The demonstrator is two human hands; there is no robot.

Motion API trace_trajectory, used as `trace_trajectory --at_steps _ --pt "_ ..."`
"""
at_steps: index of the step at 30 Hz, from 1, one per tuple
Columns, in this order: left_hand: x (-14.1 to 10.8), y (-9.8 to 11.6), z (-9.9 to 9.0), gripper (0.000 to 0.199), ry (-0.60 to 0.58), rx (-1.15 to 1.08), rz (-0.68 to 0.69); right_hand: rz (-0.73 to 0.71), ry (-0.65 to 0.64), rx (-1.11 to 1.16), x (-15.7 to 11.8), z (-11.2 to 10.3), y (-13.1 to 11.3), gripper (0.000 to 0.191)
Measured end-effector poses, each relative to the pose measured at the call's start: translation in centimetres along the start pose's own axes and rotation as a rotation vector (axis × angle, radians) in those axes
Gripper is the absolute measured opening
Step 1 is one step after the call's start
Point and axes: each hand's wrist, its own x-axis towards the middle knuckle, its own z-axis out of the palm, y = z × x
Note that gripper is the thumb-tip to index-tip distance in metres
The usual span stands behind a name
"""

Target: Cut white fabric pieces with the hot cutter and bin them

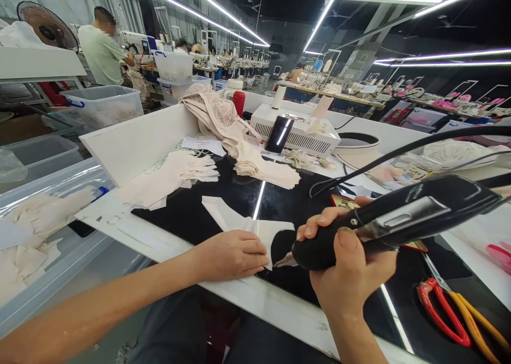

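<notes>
My left hand (231,255) is closed over the near end of a white curved fabric piece (227,215), holding it against the black glossy work surface (175,228); its thumb is hidden. In my right hand (351,268) is a black corded handheld tool (415,209) with a silver lever along its side. The tool's narrow metal tip (285,259) points left, just beside the fabric's near corner; whether they touch I cannot tell. Beyond the white piece lie a fanned stack of pale pink fabric pieces (171,175) and a second layered stack (267,170).
Red-handled scissors (443,311) and a yellow-handled tool lie at the right. At the back stand a white vented box (297,132), a leaning phone (279,134) and a red spool (238,103). A clear bin (59,231) is at left; a seated person (101,55) works farther off.
</notes>
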Motion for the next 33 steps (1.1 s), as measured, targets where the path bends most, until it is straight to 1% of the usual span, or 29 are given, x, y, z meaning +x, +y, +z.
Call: trace_trajectory --at_steps 9,17,25,30,33 --pt "0.29 0.10 -0.23 0.021 0.004 -0.028 -0.019 0.009 -0.043 -0.014 -0.26 -0.24 0.46 0.045" --pt "0.27 0.08 -0.21 0.020 0.001 -0.044 -0.019 0.017 -0.048 0.005 -0.29 -0.21 0.53 0.045" --pt "0.13 0.05 -0.05 0.020 0.024 -0.041 -0.013 0.011 -0.079 -0.019 -0.47 -0.14 0.59 0.039" --pt "0.17 0.02 -0.10 0.021 0.008 -0.045 -0.015 0.004 -0.047 0.011 -0.53 -0.09 0.41 0.043" --pt "0.19 0.03 -0.17 0.022 -0.005 -0.045 -0.018 0.003 -0.050 0.017 -0.54 -0.03 0.43 0.044"
